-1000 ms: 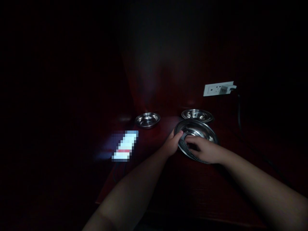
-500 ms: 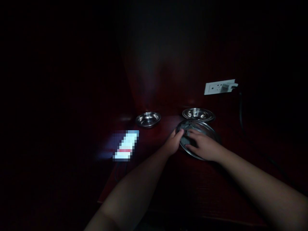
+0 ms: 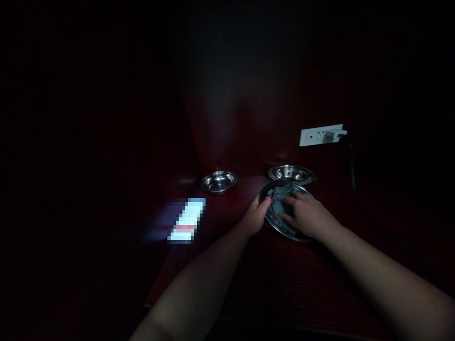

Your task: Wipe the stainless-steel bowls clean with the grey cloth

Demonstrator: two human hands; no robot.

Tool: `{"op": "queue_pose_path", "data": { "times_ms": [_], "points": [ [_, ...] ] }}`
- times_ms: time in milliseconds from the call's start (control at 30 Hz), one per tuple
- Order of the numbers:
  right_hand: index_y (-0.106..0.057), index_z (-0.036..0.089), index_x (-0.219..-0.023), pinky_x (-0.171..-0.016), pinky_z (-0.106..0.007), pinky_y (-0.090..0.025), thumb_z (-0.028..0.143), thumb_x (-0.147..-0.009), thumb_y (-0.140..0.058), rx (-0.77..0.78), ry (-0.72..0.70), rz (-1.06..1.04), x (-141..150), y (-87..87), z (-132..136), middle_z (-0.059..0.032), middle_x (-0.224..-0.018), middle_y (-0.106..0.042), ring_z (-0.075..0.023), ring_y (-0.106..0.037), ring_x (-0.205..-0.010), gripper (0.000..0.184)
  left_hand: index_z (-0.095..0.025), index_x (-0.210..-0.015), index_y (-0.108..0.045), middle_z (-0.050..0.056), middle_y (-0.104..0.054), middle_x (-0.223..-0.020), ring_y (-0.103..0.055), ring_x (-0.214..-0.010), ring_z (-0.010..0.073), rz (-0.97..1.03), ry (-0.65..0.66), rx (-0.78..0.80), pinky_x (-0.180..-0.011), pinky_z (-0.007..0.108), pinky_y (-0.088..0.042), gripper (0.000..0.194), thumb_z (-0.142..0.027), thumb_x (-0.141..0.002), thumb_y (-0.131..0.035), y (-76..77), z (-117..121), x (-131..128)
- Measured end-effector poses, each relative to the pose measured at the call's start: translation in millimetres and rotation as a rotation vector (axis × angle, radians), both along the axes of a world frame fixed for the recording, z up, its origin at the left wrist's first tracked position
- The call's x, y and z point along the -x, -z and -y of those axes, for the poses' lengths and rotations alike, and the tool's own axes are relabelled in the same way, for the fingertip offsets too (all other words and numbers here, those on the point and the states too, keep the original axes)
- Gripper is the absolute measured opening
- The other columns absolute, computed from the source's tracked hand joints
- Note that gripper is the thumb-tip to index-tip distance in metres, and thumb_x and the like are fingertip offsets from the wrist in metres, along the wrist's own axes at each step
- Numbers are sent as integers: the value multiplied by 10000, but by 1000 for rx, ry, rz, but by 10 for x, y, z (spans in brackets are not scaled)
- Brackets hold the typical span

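My left hand [image 3: 256, 219] grips the left rim of a shiny metal bowl [image 3: 287, 234], thumb over the edge. The bowl tilts toward me. Inside it lies a crumpled grey cloth [image 3: 280, 208], and my right hand [image 3: 310, 216] presses on this cloth with bent fingers. That hand and its wrist cover the bowl's right part. Just behind stands a wide-rimmed metal dish [image 3: 292, 175], which may be more than one stacked. A smaller metal bowl [image 3: 219, 182] sits farther left, touched by neither hand.
A bright, pixelated phone-like screen [image 3: 187, 221] lies at the left of the dark red table [image 3: 245, 265], with a thin cable below it. On the back wall is a white socket panel [image 3: 313, 136] with a plug and a hanging dark cord [image 3: 353, 170]. The surroundings are very dark.
The cloth has shifted and more of it shows inside the bowl. My right hand has moved slightly right over it. My left hand keeps its hold on the rim.
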State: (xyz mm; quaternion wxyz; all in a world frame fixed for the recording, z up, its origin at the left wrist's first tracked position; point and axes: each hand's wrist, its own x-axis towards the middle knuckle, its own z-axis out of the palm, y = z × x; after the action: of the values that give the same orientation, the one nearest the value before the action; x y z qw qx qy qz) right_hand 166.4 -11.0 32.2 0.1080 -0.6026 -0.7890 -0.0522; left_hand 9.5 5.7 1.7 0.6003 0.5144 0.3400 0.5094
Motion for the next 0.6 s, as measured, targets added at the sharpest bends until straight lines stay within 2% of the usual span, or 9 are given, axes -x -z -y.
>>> {"op": "queue_pose_path", "data": {
  "times_ms": [233, 600],
  "points": [
    [-599, 157, -1071, -823, -396, -419, 443, -754, -523, 20, 3, 40, -24, -23, 12, -141, -992, -611, -290, -566, -952, 434, -219, -1183, -537, 59, -671, -986, -604, -962, 211, -15, -18, 3, -849, 341, -474, 436, -430, -802, -540, 54, -14, 36],
    [-600, 176, -977, -731, -353, -446, 375, -765, -478, 85, -89, 24, -41, -15, 34, -117, -922, -634, -258, -615, -848, 315, -241, -1199, -526, 56, -583, -1229, -524, -1139, 224, -21, -41, -37, -946, 353, -421, 421, -420, -818, -522, 3, 5, 31]
  ]
}}
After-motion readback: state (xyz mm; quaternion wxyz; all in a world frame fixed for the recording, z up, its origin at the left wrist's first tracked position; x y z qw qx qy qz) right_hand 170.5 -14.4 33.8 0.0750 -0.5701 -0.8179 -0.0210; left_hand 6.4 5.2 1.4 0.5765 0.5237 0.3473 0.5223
